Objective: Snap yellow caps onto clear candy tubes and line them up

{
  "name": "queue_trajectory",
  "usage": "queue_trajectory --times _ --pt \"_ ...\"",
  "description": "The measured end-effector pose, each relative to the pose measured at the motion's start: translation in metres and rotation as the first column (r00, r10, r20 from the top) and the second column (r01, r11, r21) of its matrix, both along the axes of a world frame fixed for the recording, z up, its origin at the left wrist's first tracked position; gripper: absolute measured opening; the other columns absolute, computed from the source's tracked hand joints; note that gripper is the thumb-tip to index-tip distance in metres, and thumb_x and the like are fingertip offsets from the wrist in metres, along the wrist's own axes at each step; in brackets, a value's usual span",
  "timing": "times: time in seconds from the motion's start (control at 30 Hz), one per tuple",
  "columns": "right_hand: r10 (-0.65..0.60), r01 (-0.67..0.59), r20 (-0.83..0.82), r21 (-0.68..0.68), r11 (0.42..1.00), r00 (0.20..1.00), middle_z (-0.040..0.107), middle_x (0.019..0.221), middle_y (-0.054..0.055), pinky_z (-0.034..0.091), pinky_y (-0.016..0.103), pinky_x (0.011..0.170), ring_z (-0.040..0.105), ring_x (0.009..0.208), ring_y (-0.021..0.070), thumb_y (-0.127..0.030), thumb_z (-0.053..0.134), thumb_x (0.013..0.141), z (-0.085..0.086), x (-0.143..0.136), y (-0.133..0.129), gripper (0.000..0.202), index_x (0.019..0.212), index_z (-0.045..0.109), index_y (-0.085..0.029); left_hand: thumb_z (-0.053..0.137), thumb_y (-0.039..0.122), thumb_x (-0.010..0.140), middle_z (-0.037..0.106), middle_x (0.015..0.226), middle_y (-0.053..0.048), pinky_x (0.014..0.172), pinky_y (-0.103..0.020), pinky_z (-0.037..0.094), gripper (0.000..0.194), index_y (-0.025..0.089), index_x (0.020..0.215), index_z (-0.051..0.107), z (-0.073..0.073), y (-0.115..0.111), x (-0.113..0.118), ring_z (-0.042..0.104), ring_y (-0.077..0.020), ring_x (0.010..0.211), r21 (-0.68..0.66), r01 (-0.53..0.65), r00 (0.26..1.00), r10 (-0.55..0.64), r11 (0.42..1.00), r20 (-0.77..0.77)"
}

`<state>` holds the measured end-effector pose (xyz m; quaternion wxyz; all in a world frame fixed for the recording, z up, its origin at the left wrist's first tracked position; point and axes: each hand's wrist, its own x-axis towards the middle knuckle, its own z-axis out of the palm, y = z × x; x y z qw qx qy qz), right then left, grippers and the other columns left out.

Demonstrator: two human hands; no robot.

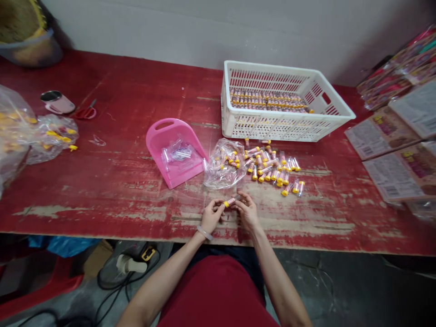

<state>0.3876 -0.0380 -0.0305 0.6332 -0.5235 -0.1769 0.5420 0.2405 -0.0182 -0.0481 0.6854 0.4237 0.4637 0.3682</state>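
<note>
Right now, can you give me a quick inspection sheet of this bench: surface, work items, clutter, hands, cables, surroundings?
Surface: red table, paint worn through near the front edge.
Job's things: one small yellow-capped tube held between both hands; loose tubes lying beside a clear bag; white crate with rows of tubes inside.
Clutter: pink scoop holding clear wrap; red scissors; pink mug; plastic bags at left; printed cards at right.
Hands: left hand and right hand both grip the tube; bracelet on the left wrist.
Cables: black cables and a plug on the floor.
Surroundings: grey wall; a basket at far left.
</note>
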Motion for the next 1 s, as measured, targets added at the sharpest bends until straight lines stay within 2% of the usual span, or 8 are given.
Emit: queue_trajectory --times 0.23,0.5,0.6,0.67,0.73,0.8,0.93,1.0 --pt "0.014 -0.012 -0.039 0.051 0.999 0.999 0.071 0.1 0.003 0.054 0.028 0.073 0.065 0.086 0.0164 -0.012 0.065 0.063 0.0073 0.0011 -0.0018 0.033 0.093 0.06 -0.022 0.064 0.049 0.078 0.058 0.063 0.004 0.042 -0.017 0.046 0.046 0.014 0.106 0.056 0.0003 0.0 -0.001 0.056 -0.008 0.045 0.016 0.004 1.0 -0.004 1.0 0.002" --pt "0.003 -0.001 -0.028 0.058 0.998 1.0 0.07 0.101 0.004 0.055 0.035 0.078 0.066 0.091 0.0193 -0.022 0.074 0.066 0.0017 0.0019 -0.0053 0.032 0.095 0.059 -0.022 0.065 0.048 0.078 0.059 0.064 0.003 0.043 -0.018 0.048 0.044 0.015 0.106 0.056 0.0003 -0.0002 -0.0005 0.057 -0.0088 0.048 0.018 0.001 1.0 -0.001 1.0 -0.01" --pt "-0.062 0.057 0.148 0.039 0.998 0.987 0.069 0.101 0.006 0.054 0.035 0.075 0.065 0.089 0.0201 -0.029 0.074 0.07 0.0033 0.0018 -0.0068 0.033 0.099 0.059 -0.021 0.065 0.047 0.078 0.059 0.072 0.002 0.042 -0.018 0.049 0.044 0.015 0.107 0.056 0.0 -0.0003 0.0003 0.057 -0.0082 0.05 0.021 -0.013 1.0 0.013 1.0 -0.002" --pt "-0.153 0.14 0.423 0.061 0.988 0.893 0.068 0.103 0.007 0.052 0.035 0.08 0.063 0.092 0.0201 -0.032 0.071 0.075 0.0066 0.0026 -0.0075 0.031 0.102 0.06 -0.021 0.065 0.048 0.077 0.059 0.076 0.001 0.041 -0.018 0.049 0.046 0.016 0.109 0.055 0.0008 -0.0004 0.001 0.057 -0.0081 0.051 0.011 -0.037 0.999 0.036 0.999 0.005" --pt "-0.212 0.185 0.676 0.112 0.976 0.706 0.067 0.107 0.008 0.048 0.037 0.088 0.061 0.095 0.0204 -0.034 0.068 0.08 0.0099 0.0038 -0.0078 0.031 0.107 0.062 -0.02 0.065 0.048 0.076 0.058 0.076 0.001 0.04 -0.018 0.048 0.048 0.015 0.109 0.054 0.0023 -0.0003 0.0014 0.057 -0.0079 0.051 -0.002 -0.048 0.999 0.048 0.999 0.008" --pt "-0.21 0.152 0.808 0.15 0.977 0.551 0.066 0.108 0.008 0.044 0.039 0.093 0.059 0.097 0.022 -0.035 0.065 0.083 0.0111 0.0052 -0.0075 0.03 0.11 0.063 -0.021 0.065 0.048 0.076 0.058 0.074 0.002 0.041 -0.018 0.048 0.048 0.015 0.109 0.054 0.0037 -0.0002 0.0015 0.057 -0.0076 0.049 -0.006 -0.045 0.999 0.045 0.999 0.008" --pt "-0.12 -0.066 0.892 0.165 0.984 0.436 0.068 0.1 0.009 0.044 0.043 0.092 0.059 0.095 0.0246 -0.034 0.063 0.085 0.0073 0.0068 -0.0073 0.023 0.105 0.067 -0.023 0.063 0.047 0.079 0.057 0.069 0.004 0.04 -0.018 0.048 0.046 0.015 0.111 0.053 0.0028 -0.0005 0.0013 0.055 -0.0072 0.045 -0.004 -0.027 1.0 0.027 1.0 0.01" --pt "-0.129 -0.099 0.906 0.183 0.978 0.403 0.068 0.102 0.009 0.042 0.046 0.095 0.059 0.098 0.0253 -0.032 0.062 0.086 0.0045 0.0075 -0.0083 0.023 0.106 0.066 -0.024 0.062 0.046 0.08 0.056 0.067 0.004 0.04 -0.017 0.047 0.045 0.015 0.111 0.052 0.0003 -0.0007 0.0014 0.054 -0.0068 0.044 -0.004 -0.02 1.0 0.02 1.0 0.017"
